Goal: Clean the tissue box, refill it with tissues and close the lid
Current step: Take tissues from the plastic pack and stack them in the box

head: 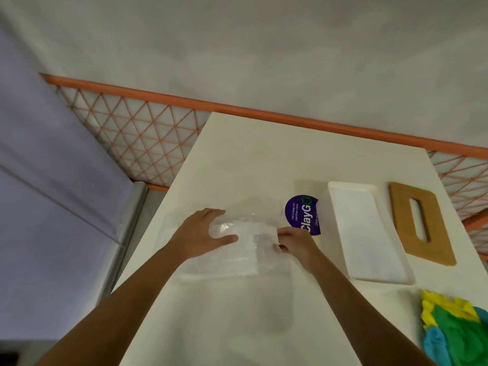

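Beyond the far left edge of the white desk (250, 154) runs an orange lattice rail (132, 138). The tissue pack (232, 260), a flat white stack in a clear wrapper (264, 244), lies on the desk left of centre. The left hand (200, 233) spans the left end of the pack in a wide C: its fingers (211, 212) curve over the far edge and the thumb reaches along the near side, holding the pack against the desk. The right hand (295, 244) is at the right end of the pack, with fingers (284, 232) curled and pinching the wrapper at that end. Just beyond the right hand, a purple round sticker (303, 215) printed "ClayGo" lies flat on the desk, partly covered by the hand. Right of the sticker, the white tissue box (367, 233) sits open, a shallow rectangular tray with its long axis running away from the person; its contents cannot be told from its white interior. The wooden lid (420, 223), with a long slot through its centre, lies flat on the desk just beside the box on its right, apart from it. At the near right corner of the desk sits a bunched pile of yellow, green and blue cloths (454, 328)
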